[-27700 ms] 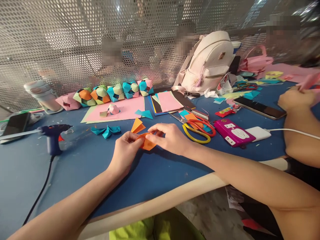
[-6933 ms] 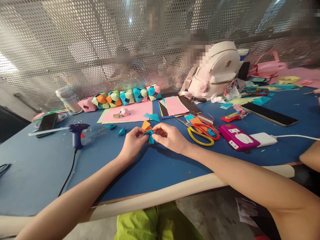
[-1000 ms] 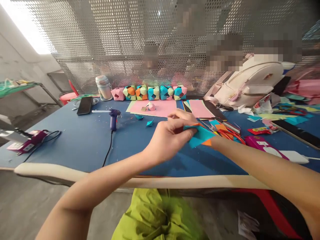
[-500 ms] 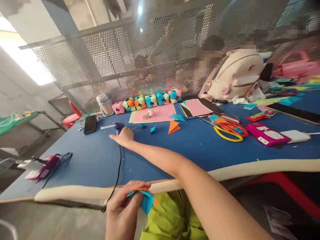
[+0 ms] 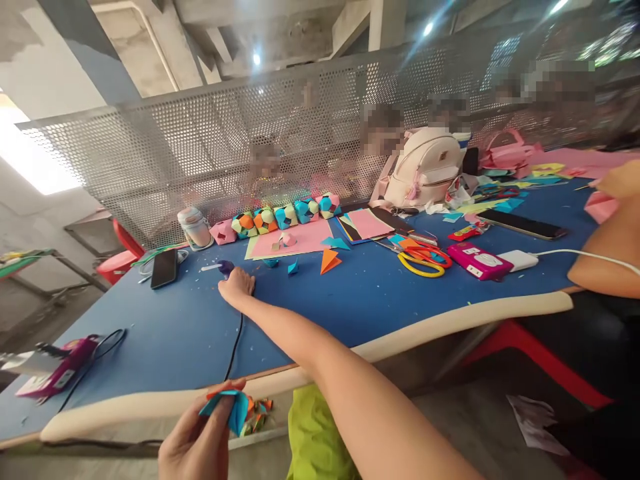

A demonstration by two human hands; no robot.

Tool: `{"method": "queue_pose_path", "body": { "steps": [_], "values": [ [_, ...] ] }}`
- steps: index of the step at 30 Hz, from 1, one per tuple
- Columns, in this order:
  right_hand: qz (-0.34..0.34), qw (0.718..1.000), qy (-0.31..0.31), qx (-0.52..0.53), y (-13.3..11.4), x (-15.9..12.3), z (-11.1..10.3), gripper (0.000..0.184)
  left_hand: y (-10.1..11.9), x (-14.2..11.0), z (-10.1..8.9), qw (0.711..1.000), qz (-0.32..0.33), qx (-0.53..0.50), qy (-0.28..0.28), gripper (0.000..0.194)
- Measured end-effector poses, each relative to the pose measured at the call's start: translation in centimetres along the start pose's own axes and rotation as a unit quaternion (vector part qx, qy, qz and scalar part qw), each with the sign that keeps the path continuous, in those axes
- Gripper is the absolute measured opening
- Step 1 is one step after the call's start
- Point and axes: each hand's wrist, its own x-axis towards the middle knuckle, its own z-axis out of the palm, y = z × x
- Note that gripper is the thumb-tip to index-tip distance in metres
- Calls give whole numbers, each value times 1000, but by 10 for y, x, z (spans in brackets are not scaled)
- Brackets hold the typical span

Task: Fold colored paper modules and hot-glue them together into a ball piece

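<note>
One hand up close: left hand (image 5: 195, 437), thumb and fingers pinched shut on a blue-and-orange folded paper (image 5: 235, 412), low down by the near table edge.
Edge padding: pale foam strip (image 5: 127, 408) running along the near rim.
Blue tabletop (image 5: 185, 340): speckled with tiny scraps, with a magenta power strip (image 5: 63, 373) off to the left.
Other hand: right hand (image 5: 237, 288) is stretched across the table, fingers curled round the handle of a glue gun (image 5: 226, 268). Black cord (image 5: 234, 353) runs back toward the near edge.
Middle of the table: orange folded piece (image 5: 330, 262), two small blue folded pieces (image 5: 293, 267), scissors (image 5: 421, 270) with yellow and red handles.
Back row: six folded-paper balls (image 5: 285, 217) side by side, tumbler (image 5: 195, 229) on the left end, cream backpack (image 5: 425, 167) well to the right.
Room: perforated metal screen (image 5: 200, 153) behind everything, red stool (image 5: 117, 260) at left, bare concrete ceiling (image 5: 310, 30).
Hard to see: lime-green trousers (image 5: 316, 437) cut off at the bottom; colourful bits (image 5: 261, 413) under the edge half blocked by the left hand; right fingertips and gun handle mostly covered, so no clue how tight that grip is; neighbour's arm (image 5: 607, 260) cropped at right; people past the mesh just blurs.
</note>
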Motion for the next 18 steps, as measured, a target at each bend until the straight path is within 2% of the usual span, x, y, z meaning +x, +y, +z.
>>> {"method": "queue_pose_path", "body": {
  "steps": [3,6,8,10,15,18],
  "values": [
    [-20,999,-22,27,2,-8,-14,26,10,0,-1,1000,17,18,15,22],
    [-52,994,-60,73,8,-21,-36,16,21,10,0,996,65,50,26,17],
    [-85,986,-88,111,15,-34,-54,10,27,22,2,994,94,54,14,15],
    [-120,976,-109,147,23,-50,-75,10,31,38,6,996,89,15,-2,16],
    [-176,958,-113,198,44,-98,-131,13,35,74,22,995,76,-2,-67,19],
    [-175,956,-112,206,52,-121,-154,20,35,89,36,992,73,18,-101,21]
  ]
}}
